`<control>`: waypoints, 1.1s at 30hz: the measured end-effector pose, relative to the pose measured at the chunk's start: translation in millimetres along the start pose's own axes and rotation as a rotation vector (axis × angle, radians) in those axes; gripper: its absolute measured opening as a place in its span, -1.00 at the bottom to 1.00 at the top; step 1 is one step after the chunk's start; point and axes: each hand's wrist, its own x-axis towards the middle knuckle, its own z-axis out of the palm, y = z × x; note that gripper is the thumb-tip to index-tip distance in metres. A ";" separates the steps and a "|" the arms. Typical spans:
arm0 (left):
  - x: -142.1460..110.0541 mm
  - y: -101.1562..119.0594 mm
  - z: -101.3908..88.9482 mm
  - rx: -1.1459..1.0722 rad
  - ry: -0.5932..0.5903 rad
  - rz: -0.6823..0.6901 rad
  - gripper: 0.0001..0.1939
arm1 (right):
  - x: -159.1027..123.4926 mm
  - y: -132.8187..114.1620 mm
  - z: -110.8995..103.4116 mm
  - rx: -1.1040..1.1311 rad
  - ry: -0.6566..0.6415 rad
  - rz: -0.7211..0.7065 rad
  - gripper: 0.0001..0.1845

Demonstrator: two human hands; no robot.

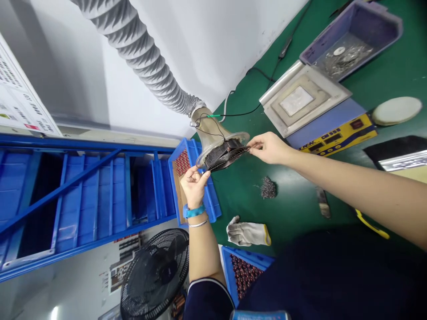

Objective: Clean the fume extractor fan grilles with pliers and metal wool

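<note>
A small black fan with a round wire guard (228, 158) sits at the mouth of a tan duct funnel (211, 129). My left hand (194, 184), with a blue watch at the wrist, pinches the lower-left edge of the guard between thumb and fingers. On the opposite edge, my right hand (267, 148) grips the guard's rim with its fingertips. Thin dark wires run from the fan over the funnel. Whether the fan is fixed to the funnel I cannot tell.
A grey flexible hose (143, 53) joins the funnel. On the green bench lie a wire-wool ball (268, 188), a glove (248, 232), a yellow-fronted heating unit (336, 135) and a purple bin (363, 26). Blue crates (213, 202) and a black standing fan (155, 273) are at left.
</note>
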 end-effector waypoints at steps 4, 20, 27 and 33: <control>0.5 -4.6 -4.1 -0.057 0.015 -0.028 -0.58 | 1.8 5.5 4.5 0.030 -0.013 -0.039 -0.83; 0.4 -18.9 -13.7 -0.159 0.092 -0.127 -0.52 | -0.2 10.6 19.2 0.057 -0.002 0.047 -0.80; -3.6 -19.9 -3.3 -0.154 0.056 -0.132 -0.52 | -39.5 23.5 13.1 -0.138 0.107 -0.268 -0.77; -4.1 -22.8 7.3 -0.301 0.091 -0.116 -0.48 | -123.2 74.6 -39.5 -0.577 0.155 -0.339 -0.58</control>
